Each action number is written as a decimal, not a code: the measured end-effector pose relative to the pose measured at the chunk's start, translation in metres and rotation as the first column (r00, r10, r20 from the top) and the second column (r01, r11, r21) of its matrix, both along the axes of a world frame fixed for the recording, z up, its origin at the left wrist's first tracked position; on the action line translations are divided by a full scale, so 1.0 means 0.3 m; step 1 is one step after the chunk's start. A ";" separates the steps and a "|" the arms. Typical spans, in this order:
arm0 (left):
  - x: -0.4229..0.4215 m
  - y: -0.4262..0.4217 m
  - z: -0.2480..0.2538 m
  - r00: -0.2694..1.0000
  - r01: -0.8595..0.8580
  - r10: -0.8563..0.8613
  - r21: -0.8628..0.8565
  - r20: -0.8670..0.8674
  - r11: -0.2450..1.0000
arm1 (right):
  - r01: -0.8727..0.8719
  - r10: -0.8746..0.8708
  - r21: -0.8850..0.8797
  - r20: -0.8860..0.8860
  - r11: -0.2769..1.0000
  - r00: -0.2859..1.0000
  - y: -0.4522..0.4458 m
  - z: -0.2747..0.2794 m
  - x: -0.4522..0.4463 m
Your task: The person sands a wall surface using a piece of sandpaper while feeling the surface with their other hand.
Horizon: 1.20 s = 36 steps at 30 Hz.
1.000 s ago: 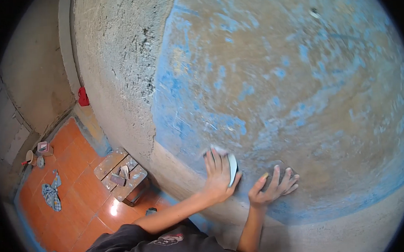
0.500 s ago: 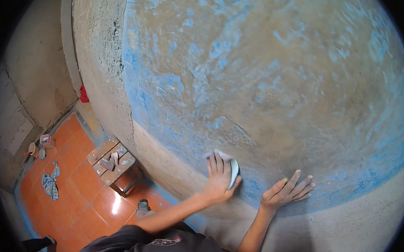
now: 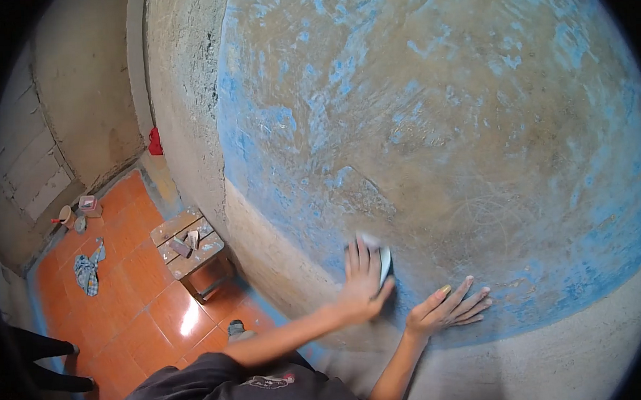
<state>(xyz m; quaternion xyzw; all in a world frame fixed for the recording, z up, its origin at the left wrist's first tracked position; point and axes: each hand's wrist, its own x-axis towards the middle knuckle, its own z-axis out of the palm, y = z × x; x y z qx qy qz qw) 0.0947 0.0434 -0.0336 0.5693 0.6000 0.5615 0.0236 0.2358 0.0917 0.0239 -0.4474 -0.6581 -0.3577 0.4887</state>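
Note:
My left hand presses a pale, curved sheet of sandpaper against the wall. Its fingers lie over the sheet, with one light edge bending out beside the thumb. Lower and to the right, my right hand rests on the same wall, fingers spread and holding nothing. Whitish dust coats its fingertips. Patchy blue paint and brown-grey plaster cover the wall's surface, with scratch marks around the hands.
A wooden stool bearing small blocks stands by the wall's base. On the orange tiled floor lie a checked cloth and, farther back, a cup and a small tub. Another person's legs show at lower left.
My left hand has slid right and a little down the wall with the sandpaper, closer to my right hand. The right hand stays in about the same place. The view has shifted slightly.

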 end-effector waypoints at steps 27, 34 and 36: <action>-0.169 0.077 -0.139 0.953 -0.272 0.251 0.114 0.172 0.955 | -0.186 0.186 -0.029 -0.005 0.982 0.983 -0.040 -0.047 -0.132; -0.539 0.086 0.046 0.939 -0.335 0.343 0.234 0.007 0.912 | -0.203 0.201 -0.027 -0.052 0.979 0.978 -0.040 -0.073 -0.233; -0.791 0.076 0.228 0.915 -0.399 0.398 0.314 0.070 0.862 | -0.206 0.205 -0.027 -0.045 0.978 0.978 -0.039 -0.073 -0.259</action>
